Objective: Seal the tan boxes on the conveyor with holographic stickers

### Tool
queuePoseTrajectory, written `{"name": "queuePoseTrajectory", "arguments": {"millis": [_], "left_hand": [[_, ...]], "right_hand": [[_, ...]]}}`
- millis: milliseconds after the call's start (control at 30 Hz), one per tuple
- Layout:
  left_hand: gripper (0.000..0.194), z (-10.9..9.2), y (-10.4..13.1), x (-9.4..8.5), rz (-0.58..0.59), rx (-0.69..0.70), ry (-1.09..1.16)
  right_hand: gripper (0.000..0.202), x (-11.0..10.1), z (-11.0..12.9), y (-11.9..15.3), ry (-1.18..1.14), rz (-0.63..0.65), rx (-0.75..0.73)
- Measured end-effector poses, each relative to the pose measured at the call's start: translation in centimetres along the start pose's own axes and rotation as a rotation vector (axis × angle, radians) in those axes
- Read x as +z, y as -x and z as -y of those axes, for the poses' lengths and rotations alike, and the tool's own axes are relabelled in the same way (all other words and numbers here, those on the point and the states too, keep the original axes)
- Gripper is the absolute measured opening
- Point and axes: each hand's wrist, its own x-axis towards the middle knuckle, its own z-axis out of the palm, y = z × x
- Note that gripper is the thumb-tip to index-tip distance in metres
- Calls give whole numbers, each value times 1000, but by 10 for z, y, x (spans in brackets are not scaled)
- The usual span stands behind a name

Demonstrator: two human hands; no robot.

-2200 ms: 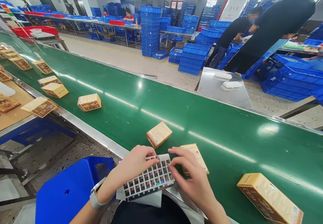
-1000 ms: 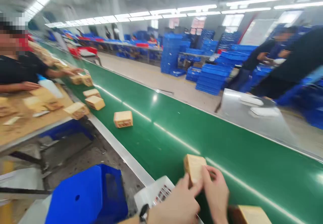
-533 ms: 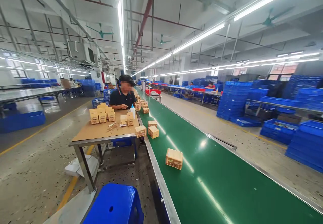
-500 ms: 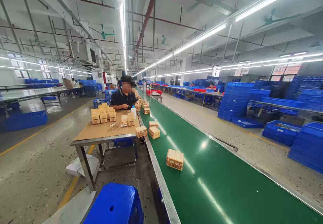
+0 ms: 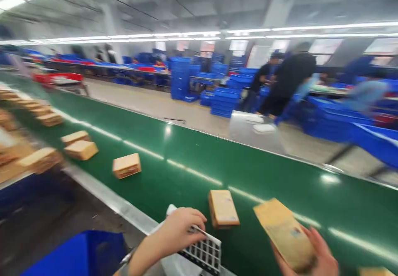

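Observation:
My left hand [image 5: 183, 230] comes in from the bottom, fingers wrapped over the edge of a white gridded rack [image 5: 205, 249] at the near rim of the green conveyor belt [image 5: 174, 176]. At the lower right, my right hand [image 5: 317, 253] grips a tan box [image 5: 287, 234], blurred and tilted over the belt. A second tan box [image 5: 224, 207] lies on the belt between my hands. Farther left sits another box [image 5: 127, 165], with a pair of boxes [image 5: 81, 149] beyond it.
More boxes [image 5: 49, 118] line the belt at the left, beside a brown table [image 5: 15, 170]. A blue stool [image 5: 77, 255] stands at the lower left. Across the belt are stacked blue crates [image 5: 180, 77], a grey surface [image 5: 255, 131] and people [image 5: 292, 79] in dark clothes.
The view has swung to the right and closer over the belt. Both my hands have come into view, the left on the white rack and the right holding a box.

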Motion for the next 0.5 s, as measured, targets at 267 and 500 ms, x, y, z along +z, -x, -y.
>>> {"name": "queuePoseTrajectory", "arguments": {"millis": [267,500], "left_hand": [[7,11,-13,-21,182,-48,-40],[6,15,-12,-17,219,-87,-24]], "right_hand": [[85,19,58,-16,56,-238,-493],[87,21,75,-15,238,-258,-537]]}}
